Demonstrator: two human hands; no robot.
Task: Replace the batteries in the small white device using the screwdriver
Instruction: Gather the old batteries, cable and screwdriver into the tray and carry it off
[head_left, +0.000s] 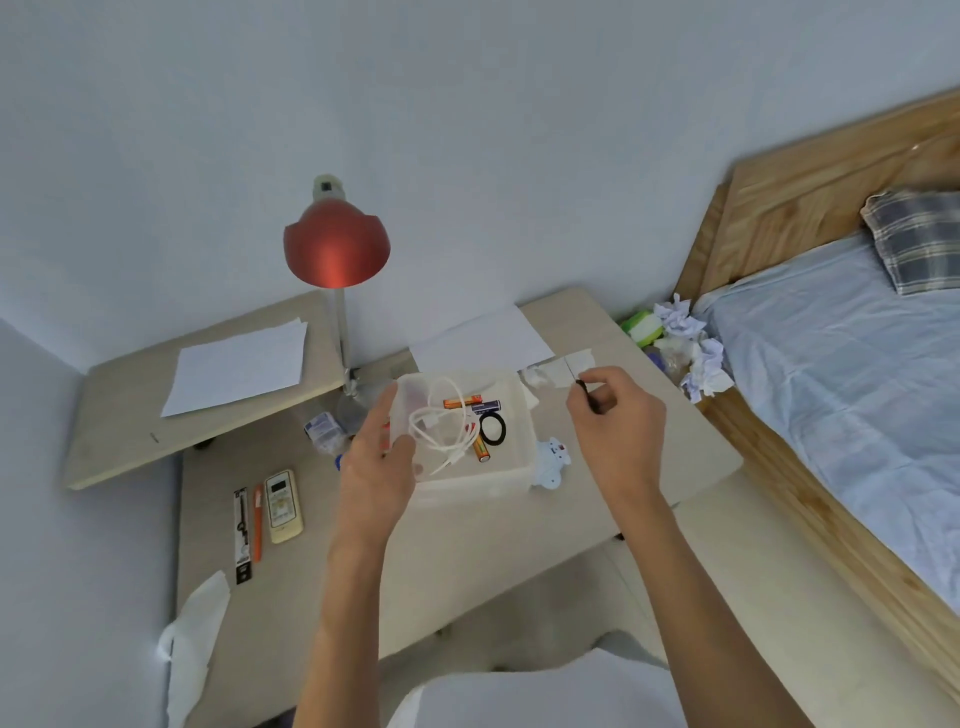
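Device: small white device (553, 461) lies on the table (467, 551), centre-right of frame, just beside the box (467, 486)
Nearer hand: right hand (615, 421), just above it in frame, pinches the screwdriver (586, 395), tip pointing up-frame, away from the device
Other hand: left hand (379, 462) grips the box's left wall, batteries (462, 401) inside

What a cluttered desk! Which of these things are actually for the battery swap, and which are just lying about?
For the job: screwdriver, pinched in the right hand; batteries in the plastic box that the left hand holds; small white device beside the box.

Lying about: red lamp, remote control, orange pen, paper sheets, white cable, black ring.
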